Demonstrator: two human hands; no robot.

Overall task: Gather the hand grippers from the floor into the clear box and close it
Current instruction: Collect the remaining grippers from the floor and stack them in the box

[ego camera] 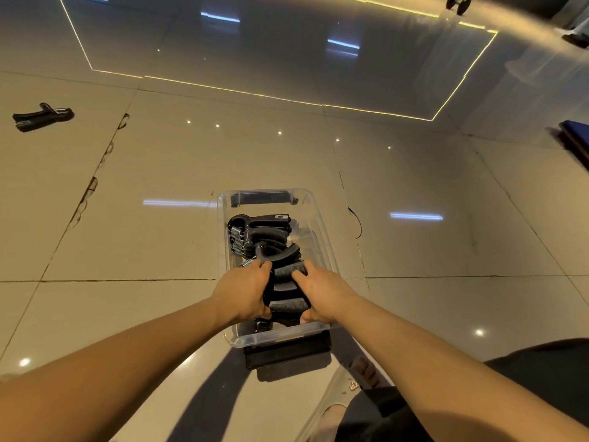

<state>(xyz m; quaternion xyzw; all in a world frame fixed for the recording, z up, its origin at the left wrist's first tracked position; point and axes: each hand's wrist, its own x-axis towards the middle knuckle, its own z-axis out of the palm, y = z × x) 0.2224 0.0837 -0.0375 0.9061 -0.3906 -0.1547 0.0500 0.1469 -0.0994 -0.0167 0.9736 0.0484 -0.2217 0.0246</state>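
Observation:
A clear plastic box (322, 231) stands open on the tiled floor in front of me. Several black hand grippers (261, 232) with metal springs lie inside it. Over the near half of the box, my left hand (243, 290) and my right hand (322, 295) press from both sides on a bunch of black hand grippers (287, 288). One more black hand gripper (43, 116) lies on the floor far to the left. A dark flat piece (287, 354), possibly the box's lid, lies under the near end of the box.
My foot in a sandal (353, 384) and my dark-clothed knee (541, 362) are at the lower right. A dark blue object (573, 138) sits at the right edge. Small dumbbells (457, 3) lie at the far top right.

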